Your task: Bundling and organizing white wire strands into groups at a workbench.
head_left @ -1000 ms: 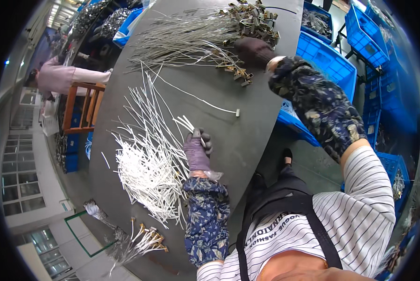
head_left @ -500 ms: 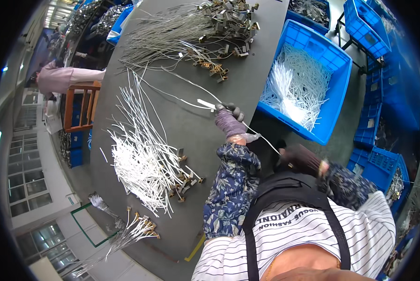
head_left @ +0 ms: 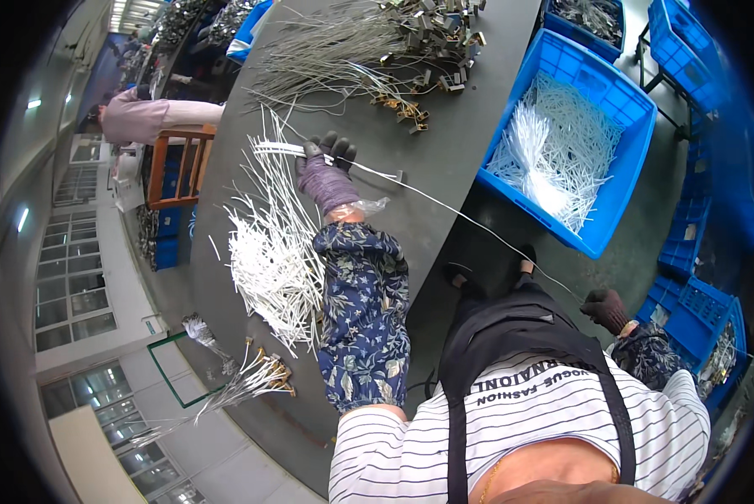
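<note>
My left hand (head_left: pixel 330 172), in a purple-grey glove, is over the table and closed around a few short white tubes (head_left: pixel 278 149) that stick out to its left. A long thin wire (head_left: pixel 469 220) runs from this hand across the table edge to my right hand (head_left: pixel 605 311). That hand, in a dark brown glove, is closed on the wire's far end, low at the right. Just under my left hand lies a pile of white-sleeved wires (head_left: pixel 267 269). Farther up the table is a heap of bare wires with small metal brackets (head_left: pixel 431 42).
A blue crate (head_left: pixel 599 239) with white tubes stands right of the table (head_left: pixel 423 210). More blue crates (head_left: pixel 688 315) line the right side. At the lower left lies a smaller wire bundle (head_left: pixel 267 374). Another person (head_left: pixel 137 118) is at the far left beside a wooden chair (head_left: pixel 162 172).
My left hand has moved left across the table, over the white pile, with the tubes. My right hand has moved away to the right, and the wire between them is now stretched long.
</note>
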### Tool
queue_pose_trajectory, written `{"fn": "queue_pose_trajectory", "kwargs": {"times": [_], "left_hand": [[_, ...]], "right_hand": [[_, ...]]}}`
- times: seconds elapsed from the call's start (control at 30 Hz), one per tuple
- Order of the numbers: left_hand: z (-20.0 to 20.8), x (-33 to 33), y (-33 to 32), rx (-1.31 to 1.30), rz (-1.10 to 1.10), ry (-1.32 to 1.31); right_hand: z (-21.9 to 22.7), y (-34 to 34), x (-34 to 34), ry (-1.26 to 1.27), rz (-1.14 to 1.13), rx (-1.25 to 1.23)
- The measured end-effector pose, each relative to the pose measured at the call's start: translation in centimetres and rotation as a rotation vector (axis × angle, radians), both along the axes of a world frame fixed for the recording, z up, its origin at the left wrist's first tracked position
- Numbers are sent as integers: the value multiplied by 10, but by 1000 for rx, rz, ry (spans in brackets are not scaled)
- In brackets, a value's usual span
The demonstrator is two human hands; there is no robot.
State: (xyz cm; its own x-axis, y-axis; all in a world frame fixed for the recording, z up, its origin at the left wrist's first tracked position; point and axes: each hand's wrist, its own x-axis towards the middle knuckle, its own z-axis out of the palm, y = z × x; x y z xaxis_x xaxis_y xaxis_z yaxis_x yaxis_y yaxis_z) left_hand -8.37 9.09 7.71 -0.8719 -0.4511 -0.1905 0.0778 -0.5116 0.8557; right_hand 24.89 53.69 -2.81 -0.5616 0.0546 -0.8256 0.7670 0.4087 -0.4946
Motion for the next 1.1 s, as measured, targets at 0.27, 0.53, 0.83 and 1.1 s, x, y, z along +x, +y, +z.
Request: {"fn": "queue_pose_trajectory", "kwargs": {"times": [0.27, 0.53, 0.83, 1.1], "left_hand": [[-34, 56, 58, -566, -462, -36], [-87, 73, 17, -21, -239, -119], [-108, 58, 30, -352, -405, -493], [-85, 36, -23, -404, -457, -418]], "right_hand": [[4, -13, -7, 18, 16, -4], [4, -56, -66, 117, -30, -152], [45, -214, -240, 547, 180, -329], [17, -227, -401, 814, 219, 218]]}}
